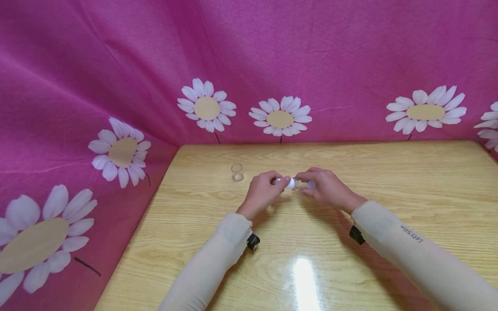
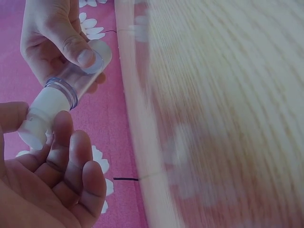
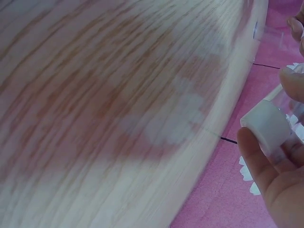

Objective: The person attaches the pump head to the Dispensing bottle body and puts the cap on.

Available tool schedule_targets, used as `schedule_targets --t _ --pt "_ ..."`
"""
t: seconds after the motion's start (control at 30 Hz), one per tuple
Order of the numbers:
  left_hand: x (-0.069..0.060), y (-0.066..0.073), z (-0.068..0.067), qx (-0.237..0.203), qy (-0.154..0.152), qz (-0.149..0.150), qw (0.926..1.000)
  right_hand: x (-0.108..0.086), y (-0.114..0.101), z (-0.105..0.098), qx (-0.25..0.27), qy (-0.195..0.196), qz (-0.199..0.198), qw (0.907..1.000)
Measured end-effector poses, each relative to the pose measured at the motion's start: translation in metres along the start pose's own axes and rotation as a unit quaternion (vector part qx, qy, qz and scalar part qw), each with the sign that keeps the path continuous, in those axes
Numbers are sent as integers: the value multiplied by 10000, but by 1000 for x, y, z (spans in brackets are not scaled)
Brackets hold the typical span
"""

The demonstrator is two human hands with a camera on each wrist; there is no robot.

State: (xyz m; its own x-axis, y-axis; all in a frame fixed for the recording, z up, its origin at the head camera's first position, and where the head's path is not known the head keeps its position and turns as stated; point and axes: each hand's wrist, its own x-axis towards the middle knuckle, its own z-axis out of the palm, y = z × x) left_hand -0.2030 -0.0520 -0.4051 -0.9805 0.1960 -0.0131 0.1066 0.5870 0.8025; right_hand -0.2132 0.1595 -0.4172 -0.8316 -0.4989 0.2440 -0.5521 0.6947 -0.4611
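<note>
The left hand [image 1: 262,192] pinches a white cylindrical piece [image 1: 291,184] between thumb and fingers, its other fingers curled loosely below in the left wrist view. The right hand [image 1: 330,188] grips a clear tube [image 2: 81,77] with a white end [image 2: 102,51], thumb laid on the tube. The white piece [image 2: 49,102] and the tube meet end to end at a clear ringed rim [image 2: 63,90], so both hands hold one tilted container. In the right wrist view the white end [image 3: 268,124] rests against the right hand's fingers [image 3: 256,156].
A small clear cup [image 1: 237,172] stands upright on the wooden table [image 1: 186,216], left of the hands. Behind and to the left of the table hangs a pink cloth [image 1: 342,52] with white flowers. A bright reflection lies on the near part of the tabletop.
</note>
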Motion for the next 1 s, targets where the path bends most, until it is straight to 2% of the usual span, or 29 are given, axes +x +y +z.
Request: schedule_targets --t 0.67,1.0 --pt "0 -3 -1 -39 -30 189 9998 2 -3 -1 -29 -36 32 10000" --pt "0 -6 1 -386 -160 444 9981 1 -3 -3 17 -88 152 9998"
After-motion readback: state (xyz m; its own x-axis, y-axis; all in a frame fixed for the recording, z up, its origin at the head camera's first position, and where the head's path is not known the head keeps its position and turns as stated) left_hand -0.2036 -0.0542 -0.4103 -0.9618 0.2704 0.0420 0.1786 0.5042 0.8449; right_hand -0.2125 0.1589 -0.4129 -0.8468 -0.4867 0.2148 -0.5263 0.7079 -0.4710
